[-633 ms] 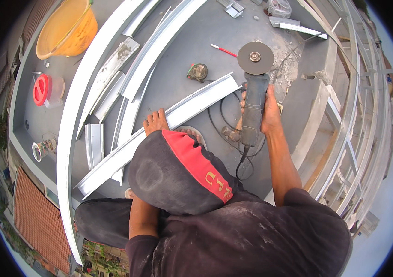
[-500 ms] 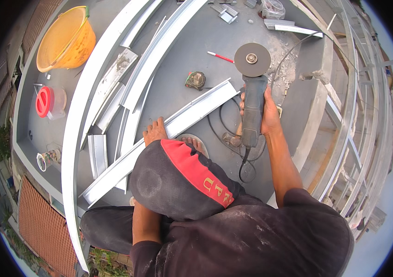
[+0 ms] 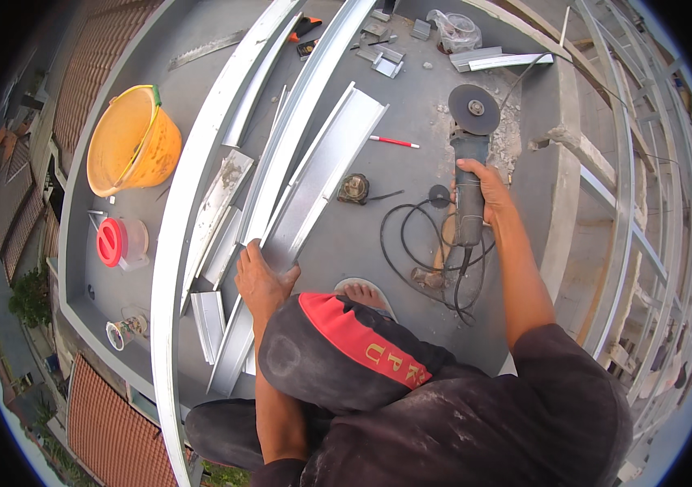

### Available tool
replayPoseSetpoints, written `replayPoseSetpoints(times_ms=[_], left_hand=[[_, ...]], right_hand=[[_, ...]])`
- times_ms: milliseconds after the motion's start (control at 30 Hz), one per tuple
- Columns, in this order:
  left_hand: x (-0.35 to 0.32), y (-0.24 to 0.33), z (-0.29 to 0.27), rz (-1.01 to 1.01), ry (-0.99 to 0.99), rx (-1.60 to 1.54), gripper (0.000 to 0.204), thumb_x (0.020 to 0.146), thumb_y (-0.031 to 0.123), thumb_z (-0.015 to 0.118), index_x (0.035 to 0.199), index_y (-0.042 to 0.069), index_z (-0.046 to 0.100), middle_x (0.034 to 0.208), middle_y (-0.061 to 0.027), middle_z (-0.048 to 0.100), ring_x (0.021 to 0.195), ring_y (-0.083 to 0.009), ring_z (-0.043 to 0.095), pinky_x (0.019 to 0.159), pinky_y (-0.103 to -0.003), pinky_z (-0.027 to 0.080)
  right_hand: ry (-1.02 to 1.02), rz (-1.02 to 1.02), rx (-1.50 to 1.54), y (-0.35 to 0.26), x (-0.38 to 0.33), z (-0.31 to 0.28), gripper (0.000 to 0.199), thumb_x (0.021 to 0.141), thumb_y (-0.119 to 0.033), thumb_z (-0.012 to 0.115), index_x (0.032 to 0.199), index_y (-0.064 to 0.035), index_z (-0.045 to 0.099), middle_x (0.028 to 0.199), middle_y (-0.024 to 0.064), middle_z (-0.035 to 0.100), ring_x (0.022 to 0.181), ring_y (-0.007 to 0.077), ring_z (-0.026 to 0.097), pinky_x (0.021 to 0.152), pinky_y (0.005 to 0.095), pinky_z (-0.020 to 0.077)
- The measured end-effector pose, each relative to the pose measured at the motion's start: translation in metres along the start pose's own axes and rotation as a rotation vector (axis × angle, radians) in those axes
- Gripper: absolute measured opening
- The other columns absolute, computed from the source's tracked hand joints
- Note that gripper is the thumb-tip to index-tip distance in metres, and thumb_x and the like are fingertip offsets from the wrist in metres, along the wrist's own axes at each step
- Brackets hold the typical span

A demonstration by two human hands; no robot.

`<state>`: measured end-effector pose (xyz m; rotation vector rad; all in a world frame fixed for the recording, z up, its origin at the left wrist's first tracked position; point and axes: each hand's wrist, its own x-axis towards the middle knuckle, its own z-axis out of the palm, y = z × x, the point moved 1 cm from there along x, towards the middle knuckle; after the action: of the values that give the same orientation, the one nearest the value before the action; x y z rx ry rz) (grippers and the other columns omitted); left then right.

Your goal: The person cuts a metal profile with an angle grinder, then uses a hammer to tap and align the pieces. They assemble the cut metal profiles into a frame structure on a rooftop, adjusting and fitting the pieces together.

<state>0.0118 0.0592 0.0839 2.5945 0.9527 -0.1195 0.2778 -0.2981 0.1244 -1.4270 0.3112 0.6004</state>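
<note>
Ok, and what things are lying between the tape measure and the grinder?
In the head view, some black cable, a small dark disc and a wooden handle lie between the tape measure and the grinder in the right hand.

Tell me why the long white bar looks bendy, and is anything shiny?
Head view: the fisheye lens seems to bow the long white bar, and the corners go black; head view: pale shine along the metal channel the left hand holds.
</note>
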Motion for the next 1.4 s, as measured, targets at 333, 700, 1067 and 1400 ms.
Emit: replayPoseSetpoints(times_ms=[333, 700, 1067, 1400], left_hand=[[-0.004, 0.000, -0.013, 0.016, 0.123, -0.095, 0.086, 0.065, 0.028, 0.095, 0.138, 0.004, 0.058, 0.127, -0.0145, 0.064, 0.122, -0.0355, 0.060, 0.102, -0.049, 0.047], [0.011, 0.003, 0.003, 0.013, -0.244, -0.221, 0.077, 0.067, 0.033, 0.095, 0.123, -0.001, 0.054, 0.114, -0.0260, 0.068, 0.109, -0.0443, 0.068, 0.091, -0.053, 0.056], [-0.008, 0.018, 0.043, -0.126, -0.103, 0.014, 0.088, 0.068, 0.039, 0.096, 0.137, 0.006, 0.053, 0.131, -0.0163, 0.064, 0.124, -0.0365, 0.062, 0.102, -0.051, 0.051], [-0.007, 0.012, 0.026, -0.092, -0.017, -0.028, 0.091, 0.068, 0.038, 0.095, 0.142, 0.005, 0.053, 0.130, -0.0163, 0.065, 0.125, -0.0373, 0.062, 0.104, -0.049, 0.050]], right_hand=[[0.144, 0.085, -0.041, 0.087, 0.125, -0.008, 0.051, 0.080, -0.020, 0.086, 0.116, 0.0007, 0.056, 0.084, 0.0157, 0.068, 0.062, 0.0251, 0.069, 0.052, 0.0396, 0.0597], [0.212, -0.002, -0.033, 0.081, 0.134, 0.006, 0.055, 0.075, -0.024, 0.089, 0.119, -0.0028, 0.062, 0.088, 0.0124, 0.070, 0.064, 0.0246, 0.068, 0.056, 0.0402, 0.0572], [0.508, -0.065, -0.432, 0.085, 0.211, -0.008, 0.062, 0.068, -0.026, 0.090, 0.116, 0.0062, 0.071, 0.101, 0.0161, 0.073, 0.075, 0.0260, 0.070, 0.066, 0.0416, 0.0572], [0.635, -0.194, -0.979, 0.092, 0.228, -0.020, 0.080, 0.071, -0.051, 0.086, 0.124, 0.0077, 0.071, 0.125, 0.0297, 0.073, 0.118, 0.0436, 0.071, 0.105, 0.0483, 0.0552]])
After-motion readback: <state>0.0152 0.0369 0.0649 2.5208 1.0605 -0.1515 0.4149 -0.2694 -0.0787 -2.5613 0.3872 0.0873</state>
